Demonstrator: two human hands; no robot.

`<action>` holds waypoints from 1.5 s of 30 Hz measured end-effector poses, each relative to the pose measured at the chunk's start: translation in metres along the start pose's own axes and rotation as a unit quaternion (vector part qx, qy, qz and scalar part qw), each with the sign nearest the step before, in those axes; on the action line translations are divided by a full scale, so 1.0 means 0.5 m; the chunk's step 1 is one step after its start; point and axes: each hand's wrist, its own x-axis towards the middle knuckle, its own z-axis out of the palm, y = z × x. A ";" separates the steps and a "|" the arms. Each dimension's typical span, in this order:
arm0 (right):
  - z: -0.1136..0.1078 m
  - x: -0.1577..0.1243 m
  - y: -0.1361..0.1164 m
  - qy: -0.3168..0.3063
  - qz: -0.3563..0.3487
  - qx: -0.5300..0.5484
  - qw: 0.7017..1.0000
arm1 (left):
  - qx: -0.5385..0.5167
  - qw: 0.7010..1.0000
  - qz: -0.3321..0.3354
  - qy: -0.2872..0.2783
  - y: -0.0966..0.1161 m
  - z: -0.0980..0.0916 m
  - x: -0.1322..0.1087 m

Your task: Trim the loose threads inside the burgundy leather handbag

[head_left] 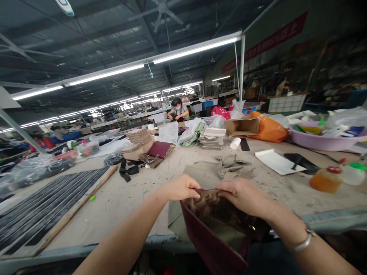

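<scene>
A dark maroon bag with a brown-olive lining hangs at the table's near edge, its mouth facing up toward me. My left hand pinches the bag's far rim between thumb and fingers. Just to the right, my right hand grips the same rim, thumb on the inner side. A short stretch of rim shows between the two hands. Small metal glints show inside the bag at the right. Beyond the hands lies olive-grey fabric, with a crumpled piece beside it.
Left is a board with dark strips. Behind are a maroon piece, stacked cards, a cardboard box and an orange bag. At right stand a purple basin and an amber jar. A person sits farther back.
</scene>
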 end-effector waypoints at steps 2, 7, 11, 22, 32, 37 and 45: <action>0.002 0.000 -0.001 0.001 0.009 0.002 1.000 | 0.002 1.000 -0.008 0.009 -0.001 0.001 0.002; 0.005 0.007 -0.019 0.006 -0.010 0.031 0.999 | 0.010 0.999 -0.010 0.043 0.000 0.013 -0.001; 0.014 0.037 -0.047 0.030 -0.029 0.017 0.999 | 0.022 0.997 0.000 0.069 0.001 0.022 0.001; 0.030 0.054 -0.043 0.051 -0.039 -0.006 0.998 | -0.027 0.996 -0.021 0.088 -0.006 0.024 -0.029; 0.008 0.068 -0.012 -0.063 -0.010 0.245 0.967 | -0.055 0.998 -0.008 0.035 -0.024 0.004 -0.021; 0.009 0.072 0.001 -0.107 0.007 0.301 0.948 | -0.084 0.996 -0.004 0.010 -0.034 0.004 -0.015; 0.006 0.083 0.018 -0.130 0.030 0.335 0.933 | -0.094 0.995 -0.027 0.024 -0.036 0.004 0.002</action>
